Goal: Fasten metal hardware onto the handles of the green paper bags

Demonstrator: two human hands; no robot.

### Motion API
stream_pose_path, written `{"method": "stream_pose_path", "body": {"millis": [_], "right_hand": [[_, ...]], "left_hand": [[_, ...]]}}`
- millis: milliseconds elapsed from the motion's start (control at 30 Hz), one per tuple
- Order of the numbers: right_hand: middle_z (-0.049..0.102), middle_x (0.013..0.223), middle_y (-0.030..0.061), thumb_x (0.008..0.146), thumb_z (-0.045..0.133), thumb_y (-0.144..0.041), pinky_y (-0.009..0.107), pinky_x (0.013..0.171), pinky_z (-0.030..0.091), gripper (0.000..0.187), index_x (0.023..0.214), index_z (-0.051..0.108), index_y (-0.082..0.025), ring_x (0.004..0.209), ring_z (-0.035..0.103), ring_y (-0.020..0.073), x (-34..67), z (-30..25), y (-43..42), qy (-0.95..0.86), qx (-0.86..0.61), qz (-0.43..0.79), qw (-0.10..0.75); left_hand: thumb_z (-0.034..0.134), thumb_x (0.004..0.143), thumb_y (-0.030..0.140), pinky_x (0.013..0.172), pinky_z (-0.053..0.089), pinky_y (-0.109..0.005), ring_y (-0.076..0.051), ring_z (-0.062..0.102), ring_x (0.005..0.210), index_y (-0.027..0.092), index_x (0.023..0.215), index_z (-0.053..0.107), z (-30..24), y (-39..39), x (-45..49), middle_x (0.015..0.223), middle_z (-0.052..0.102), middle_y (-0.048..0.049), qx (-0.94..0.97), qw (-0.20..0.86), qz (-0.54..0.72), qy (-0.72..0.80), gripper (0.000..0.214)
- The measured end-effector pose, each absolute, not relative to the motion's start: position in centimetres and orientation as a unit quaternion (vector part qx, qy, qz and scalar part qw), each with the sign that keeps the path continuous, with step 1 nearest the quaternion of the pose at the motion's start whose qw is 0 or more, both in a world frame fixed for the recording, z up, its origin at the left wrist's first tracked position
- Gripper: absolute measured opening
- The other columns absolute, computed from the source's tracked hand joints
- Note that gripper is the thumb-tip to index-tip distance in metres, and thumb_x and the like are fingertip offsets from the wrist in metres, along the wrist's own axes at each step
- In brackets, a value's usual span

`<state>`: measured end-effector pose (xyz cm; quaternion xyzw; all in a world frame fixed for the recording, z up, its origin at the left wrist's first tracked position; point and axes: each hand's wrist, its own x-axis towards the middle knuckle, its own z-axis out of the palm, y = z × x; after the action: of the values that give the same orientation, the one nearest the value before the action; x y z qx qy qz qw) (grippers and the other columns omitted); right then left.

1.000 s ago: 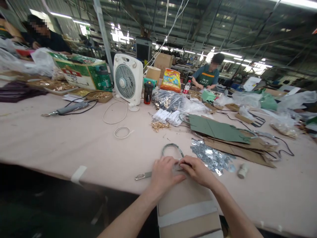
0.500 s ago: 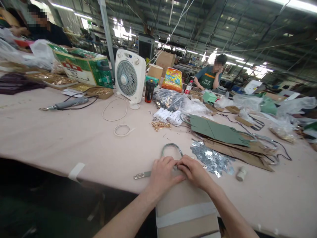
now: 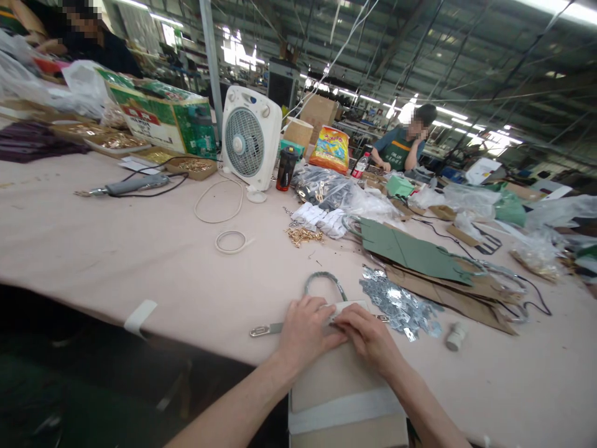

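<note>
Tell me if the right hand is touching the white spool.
Apart. The head view shows the right hand clear of the white spool, with bare tabletop between them.

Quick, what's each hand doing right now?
Left hand: closed, fingers on the pale flap, apparently holding it.
Right hand: closed on the same flap's edge; exact grip hidden.

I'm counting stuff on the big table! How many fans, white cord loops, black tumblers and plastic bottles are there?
Box fan: 1
White cord loops: 2
Black tumbler: 1
Plastic drink bottle: 1
Total: 5
</note>
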<state>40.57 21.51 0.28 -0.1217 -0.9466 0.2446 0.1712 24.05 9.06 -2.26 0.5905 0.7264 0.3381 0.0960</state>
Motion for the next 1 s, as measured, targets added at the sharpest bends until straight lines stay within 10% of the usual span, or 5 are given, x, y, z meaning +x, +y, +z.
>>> {"method": "stream_pose_path", "body": {"millis": [667, 1000], "right_hand": [[0.073, 0.086, -0.0005, 0.075, 0.071, -0.018, 0.025, 0.065, 0.044, 0.021, 0.096, 0.072, -0.02, 0.069, 0.063, 0.0144, 35.9, 3.2, 23.7, -0.876, -0.333, 0.348, -0.01], [0.071, 0.109, 0.0058, 0.095, 0.064, -0.032, 0.03, 0.087, 0.053, 0.024, 0.117, 0.071, -0.024, 0.095, 0.066, 0.0181, 44.2, 2.9, 23.3, -0.841, -0.33, 0.311, 0.294]], "left_hand": [[0.087, 0.073, 0.054, 0.087, 0.041, -0.04, -0.027, 0.06, 0.107, 0.027, 0.113, 0.062, -1.4, 8.9, 24.2, 0.109, 0.07, -0.0015, 0.567, 0.1, 0.355, 0.736, 0.054], [0.068, 0.088, 0.054, 0.096, 0.043, -0.043, -0.03, 0.061, 0.117, 0.028, 0.123, 0.063, -2.8, 10.2, 24.1, 0.128, 0.069, -0.0065, 0.589, 0.068, 0.304, 0.746, 0.044]]}}
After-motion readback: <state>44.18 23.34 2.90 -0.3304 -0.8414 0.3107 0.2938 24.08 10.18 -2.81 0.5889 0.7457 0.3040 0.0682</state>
